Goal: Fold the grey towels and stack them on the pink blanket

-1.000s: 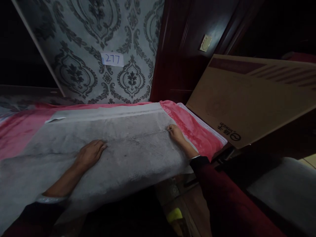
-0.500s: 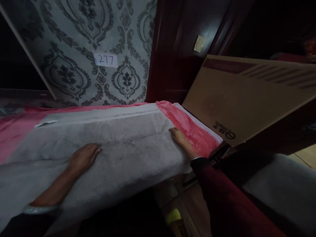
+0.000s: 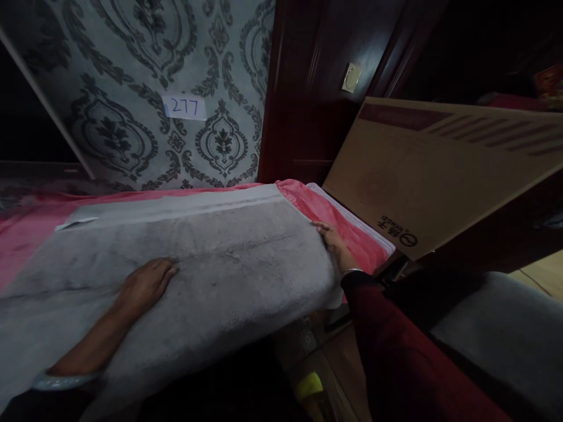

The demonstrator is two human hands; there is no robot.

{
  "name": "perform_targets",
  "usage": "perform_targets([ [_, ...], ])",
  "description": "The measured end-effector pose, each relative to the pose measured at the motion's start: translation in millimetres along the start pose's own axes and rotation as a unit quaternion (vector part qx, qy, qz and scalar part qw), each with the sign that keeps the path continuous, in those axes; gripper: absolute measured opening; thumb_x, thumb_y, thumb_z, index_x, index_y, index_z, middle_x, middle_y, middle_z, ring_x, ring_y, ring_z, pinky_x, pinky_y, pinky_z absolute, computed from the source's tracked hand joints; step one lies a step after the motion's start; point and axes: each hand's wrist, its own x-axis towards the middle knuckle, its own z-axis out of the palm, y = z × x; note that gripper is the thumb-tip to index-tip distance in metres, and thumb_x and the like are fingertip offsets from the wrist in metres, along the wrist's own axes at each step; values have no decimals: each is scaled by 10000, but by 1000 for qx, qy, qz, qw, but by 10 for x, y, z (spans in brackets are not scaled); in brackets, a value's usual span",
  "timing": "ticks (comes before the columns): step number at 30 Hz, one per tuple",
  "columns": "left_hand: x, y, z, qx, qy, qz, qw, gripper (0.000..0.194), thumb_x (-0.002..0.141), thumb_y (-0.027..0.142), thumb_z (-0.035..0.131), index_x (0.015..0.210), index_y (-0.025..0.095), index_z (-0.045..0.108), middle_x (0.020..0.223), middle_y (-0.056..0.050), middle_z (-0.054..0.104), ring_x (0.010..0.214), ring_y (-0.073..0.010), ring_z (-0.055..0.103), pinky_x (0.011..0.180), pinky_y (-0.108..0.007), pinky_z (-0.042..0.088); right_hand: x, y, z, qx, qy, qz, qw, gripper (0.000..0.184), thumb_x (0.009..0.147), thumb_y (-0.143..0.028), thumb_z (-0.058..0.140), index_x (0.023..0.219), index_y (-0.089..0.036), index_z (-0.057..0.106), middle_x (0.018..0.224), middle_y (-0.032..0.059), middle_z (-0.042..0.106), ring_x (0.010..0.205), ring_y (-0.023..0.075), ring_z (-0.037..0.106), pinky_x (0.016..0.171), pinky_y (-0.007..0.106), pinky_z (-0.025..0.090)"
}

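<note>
A grey plush cloth [image 3: 246, 264] with a pale border along its far side lies spread over a pink plush cover [image 3: 316, 205]. My left hand [image 3: 147, 284] rests palm down on the grey cloth, left of its middle, beside a long crease; its fingers lie flat and close together. At the right edge of the same cloth is my right hand [image 3: 335, 243], its fingers stretched out over the border where grey meets pink. Nothing shows between the fingers of either hand. A small white tag [image 3: 77, 223] lies on the cloth's far left border.
A large cardboard box [image 3: 431, 176] leans at the right beside a dark red wooden door [image 3: 308, 88]. Patterned wallpaper [image 3: 224, 64] with a paper label reading 277 [image 3: 185, 108] stands behind. A grey padded seat [image 3: 497, 328] is at lower right; something yellow [image 3: 310, 384] is below.
My right hand has slid a little to the right, onto the grey cloth's edge. My left hand stays in nearly the same place on the cloth.
</note>
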Motion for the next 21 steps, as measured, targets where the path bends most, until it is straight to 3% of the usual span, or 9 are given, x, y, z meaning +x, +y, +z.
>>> perform_targets([
  [3,-3,-7,3,-5,2,3,1000,420,934,514,330,846,232,630,907,-114,729,925,-305,704,870,-442,560,-19,-4,-80,55,-24,33,998,391,942,-346,461,1190,-204,728,1046,69,764,883,209,683,857,363,538],
  [7,-9,-24,10,2,1,0,1000,446,940,530,321,872,232,646,940,-112,737,930,-295,705,866,-429,560,-45,-13,-124,94,-65,58,992,381,895,-258,534,1215,-159,716,1110,79,755,887,184,671,840,323,521],
  [12,-5,-51,33,15,-7,0,1000,489,948,548,289,862,227,648,936,-116,737,908,-293,705,846,-433,563,31,5,-216,92,-97,65,989,345,803,-228,637,1131,-212,744,1113,38,749,889,177,647,850,319,519],
  [21,-3,-12,-5,25,-9,6,1000,455,945,519,298,859,228,637,919,-105,741,911,-280,712,864,-402,566,-15,71,-242,83,-138,69,985,181,779,-300,649,912,-279,769,1013,9,761,877,204,646,845,341,535],
])
